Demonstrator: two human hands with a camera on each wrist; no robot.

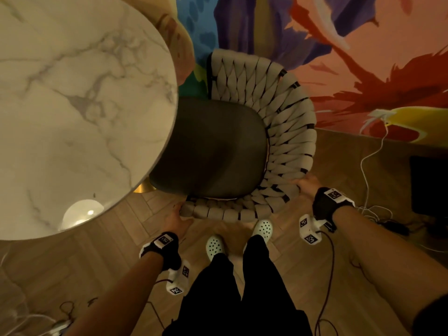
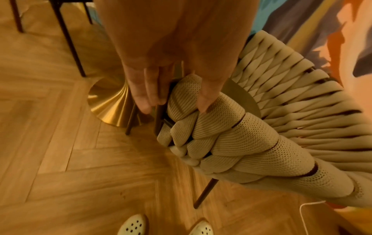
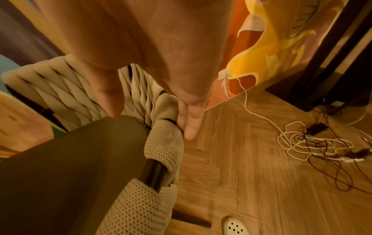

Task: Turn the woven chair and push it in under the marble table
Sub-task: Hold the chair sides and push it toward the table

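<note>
From the head camera, I stand behind the woven chair (image 1: 264, 132), its dark seat (image 1: 213, 151) already partly tucked beneath the rim of the round marble table (image 1: 80, 98) on the left. My left hand (image 1: 177, 220) meets the near-left end of the backrest; my right hand (image 1: 306, 186) grips its right curve. My pale shoes (image 1: 215, 246) are just behind the chair.

At the left wrist, my left hand (image 2: 171, 76) pinches the end of the padded weave, thumb on top and fingers (image 2: 145, 95) curled down its outer side. The gold table base (image 2: 112, 103) stands close beyond a chair leg (image 2: 130, 119).

At the right wrist, my right hand (image 3: 161, 79) straddles the backrest rim, thumb toward the seat, fingers (image 3: 191, 122) lying down the outside; how firmly it is grasped I cannot tell. A tangle of cables (image 3: 314, 143) lies on the floor to the right.

Risks, as I judge them: a crooked push could knock a leg into the gold base or the backrest into the marble edge. No containers are visible.
</note>
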